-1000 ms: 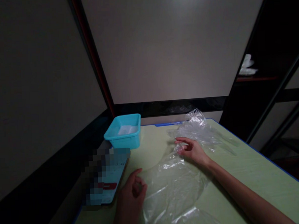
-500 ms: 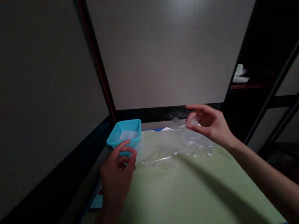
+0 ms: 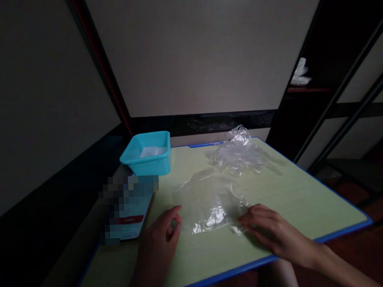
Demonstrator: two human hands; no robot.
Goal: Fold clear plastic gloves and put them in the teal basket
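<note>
A clear plastic bag [image 3: 209, 202] lies spread over the near middle of the table, crinkled and shiny along its front edge. At its left edge, the thumb and index finger of my left hand [image 3: 162, 235] are curled together in a pinch on the film. My right hand [image 3: 274, 226] has its fingers closed on the bag's right edge, low over the table. Farther back on the right, a crumpled heap of clear plastic bags [image 3: 239, 152] rests on the table, apart from both hands.
The light green table [image 3: 308, 197] has a blue rim. A turquoise basket [image 3: 151, 166] with something white inside stands at the back left. A partly pixelated phone or tablet [image 3: 134, 220] lies beside my left hand. Cabinet panels [image 3: 200, 54] rise behind the table.
A single bag has come away from the heap toward me. My right hand has moved down and nearer with it; my left hand has lowered slightly. The view now takes in more of the table.
</note>
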